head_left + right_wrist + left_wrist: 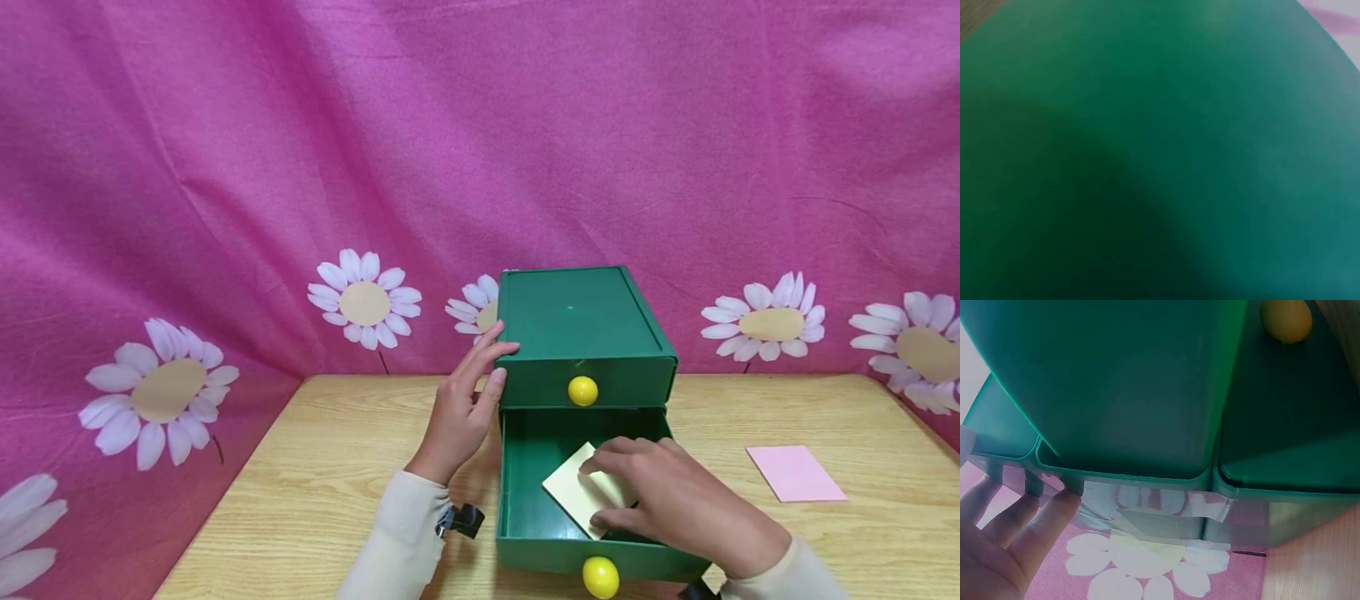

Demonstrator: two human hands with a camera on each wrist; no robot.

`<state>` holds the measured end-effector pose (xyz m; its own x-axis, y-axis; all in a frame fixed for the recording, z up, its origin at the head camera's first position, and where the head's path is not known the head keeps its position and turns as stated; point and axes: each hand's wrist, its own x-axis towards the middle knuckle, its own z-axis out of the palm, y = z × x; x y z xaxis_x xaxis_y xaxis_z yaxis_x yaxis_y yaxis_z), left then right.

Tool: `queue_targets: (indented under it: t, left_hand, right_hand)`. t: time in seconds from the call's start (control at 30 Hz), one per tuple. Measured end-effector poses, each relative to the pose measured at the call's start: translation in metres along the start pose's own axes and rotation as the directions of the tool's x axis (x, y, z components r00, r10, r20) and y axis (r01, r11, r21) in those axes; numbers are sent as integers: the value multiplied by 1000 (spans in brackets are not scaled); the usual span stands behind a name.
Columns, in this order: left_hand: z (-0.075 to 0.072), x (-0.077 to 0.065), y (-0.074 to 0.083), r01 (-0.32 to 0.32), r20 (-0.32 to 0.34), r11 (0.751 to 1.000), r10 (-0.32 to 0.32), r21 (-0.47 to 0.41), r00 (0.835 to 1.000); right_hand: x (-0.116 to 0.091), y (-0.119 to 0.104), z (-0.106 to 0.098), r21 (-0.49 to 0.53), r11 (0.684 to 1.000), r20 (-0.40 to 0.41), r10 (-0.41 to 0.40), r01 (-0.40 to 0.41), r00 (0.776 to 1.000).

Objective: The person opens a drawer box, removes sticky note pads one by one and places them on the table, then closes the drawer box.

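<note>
A green two-drawer cabinet [573,312] stands on the table with its upper drawer [540,383] closed. The lower drawer [522,500] is pulled out, and a square pale yellow sticky note [572,487] lies inside it. Over that note my right hand [660,492] reaches in, thumb near its front edge and fingers bent loosely above, with a gap between them. Part of the note is hidden under the hand. My left hand [461,412] rests on the cabinet's left side, its extended fingertips at the top edge. The left wrist view shows the fingers [1047,531] against the cabinet's side.
A pink sticky note [797,473] lies on the wooden table [322,467] right of the cabinet. Yellow round knobs [582,391] front both drawers. Behind the table hangs a magenta cloth [480,150] with daisies. Blurred green plastic fills most of the right wrist view.
</note>
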<state>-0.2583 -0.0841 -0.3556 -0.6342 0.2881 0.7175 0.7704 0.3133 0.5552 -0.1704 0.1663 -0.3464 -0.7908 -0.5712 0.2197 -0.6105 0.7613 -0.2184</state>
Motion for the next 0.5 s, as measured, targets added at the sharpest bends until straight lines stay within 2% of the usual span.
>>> queue_targets:
  t: [0.23, 0.37, 0.5]
  left_hand:
    - [0, 0, 1, 5, -3, 1000, -5, -4, 1000]
    - [1, 0, 3, 0, -22, 1000, 0, 7, 1000]
    - [-1, 1, 15, -3, -37, 1000, 3, 6, 999]
  right_hand:
    - [1, 0, 2, -10, 999, 79, 50, -50, 996]
    - [0, -1, 4, -75, 996, 61, 50, -46, 997]
    - [-1, -1, 6, -119, 992, 50, 46, -40, 998]
